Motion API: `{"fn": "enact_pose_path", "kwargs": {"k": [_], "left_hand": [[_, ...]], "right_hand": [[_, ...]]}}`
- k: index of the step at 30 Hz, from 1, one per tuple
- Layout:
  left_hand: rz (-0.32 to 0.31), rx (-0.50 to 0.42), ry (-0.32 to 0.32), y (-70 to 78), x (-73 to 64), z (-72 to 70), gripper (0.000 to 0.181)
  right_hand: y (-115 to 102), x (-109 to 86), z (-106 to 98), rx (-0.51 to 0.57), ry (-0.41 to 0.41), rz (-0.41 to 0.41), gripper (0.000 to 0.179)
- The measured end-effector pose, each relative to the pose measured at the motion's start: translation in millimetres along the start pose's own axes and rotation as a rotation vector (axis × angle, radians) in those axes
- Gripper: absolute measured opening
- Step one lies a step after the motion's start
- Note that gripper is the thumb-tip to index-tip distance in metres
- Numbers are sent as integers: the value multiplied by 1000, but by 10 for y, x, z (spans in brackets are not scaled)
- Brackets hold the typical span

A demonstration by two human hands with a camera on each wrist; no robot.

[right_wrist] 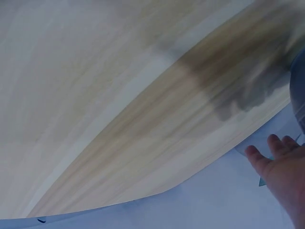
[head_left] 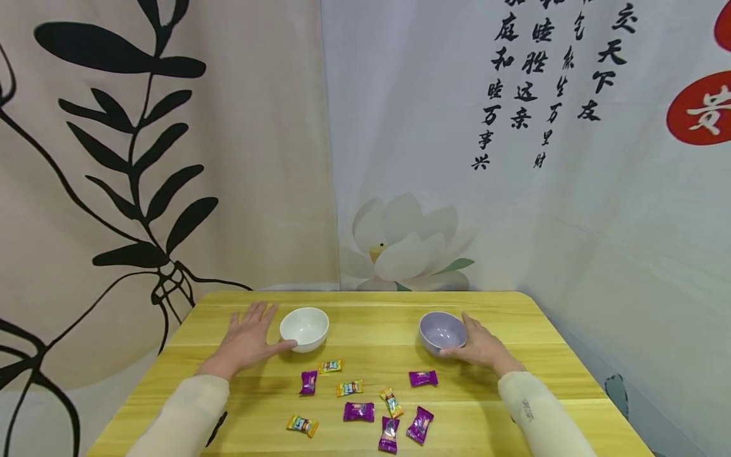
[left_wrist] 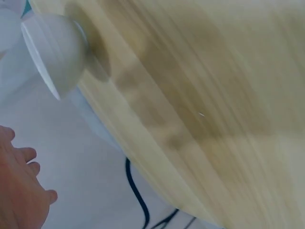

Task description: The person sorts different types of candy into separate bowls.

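At the table's back left stands a white bowl (head_left: 305, 329), also seen from the side in the left wrist view. My left hand (head_left: 249, 338) is spread at its left, the thumb at the near rim; whether it touches is unclear. A lavender bowl (head_left: 440, 330) stands at the back right. Along its right side my right hand (head_left: 480, 344) has its fingers extended, the thumb by the near side; contact cannot be told. Nearer the front lie several purple-wrapped candies (head_left: 358, 412) and several yellow-wrapped candies (head_left: 350, 388).
The wooden table (head_left: 365, 303) has rounded back corners. Behind it hang a beige curtain with a dark plant print (head_left: 137, 171) and a pale cloth with a lotus (head_left: 411, 241) and black writing. Dark cord-like lines (left_wrist: 138, 195) show past the table edge in the left wrist view.
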State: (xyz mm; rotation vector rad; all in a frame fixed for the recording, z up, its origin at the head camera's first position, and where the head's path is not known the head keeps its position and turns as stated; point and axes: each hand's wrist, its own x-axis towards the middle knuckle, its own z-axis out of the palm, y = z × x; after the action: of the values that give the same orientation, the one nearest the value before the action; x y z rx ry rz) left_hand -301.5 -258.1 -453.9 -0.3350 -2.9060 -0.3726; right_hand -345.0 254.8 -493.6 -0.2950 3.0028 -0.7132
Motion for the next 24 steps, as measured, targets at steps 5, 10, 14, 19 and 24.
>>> {"fn": "enact_pose_path", "kwargs": {"k": [5,10,14,19,24], "left_hand": [[29,-7,10,156,60,5,110],[89,7,31,337,125,34,105],[141,18,39,465,162,58,100],[181,12,-3,637,190,70,102],[237,-3,-60,862,200,107,101]], "right_hand": [[-2,35,37,42,-23,16,130],[12,64,64,66,-40,16,129],[22,55,72,90,-48,26,130],[12,73,76,107,-45,40,129],[-3,105,86,114,-35,24,126]]}}
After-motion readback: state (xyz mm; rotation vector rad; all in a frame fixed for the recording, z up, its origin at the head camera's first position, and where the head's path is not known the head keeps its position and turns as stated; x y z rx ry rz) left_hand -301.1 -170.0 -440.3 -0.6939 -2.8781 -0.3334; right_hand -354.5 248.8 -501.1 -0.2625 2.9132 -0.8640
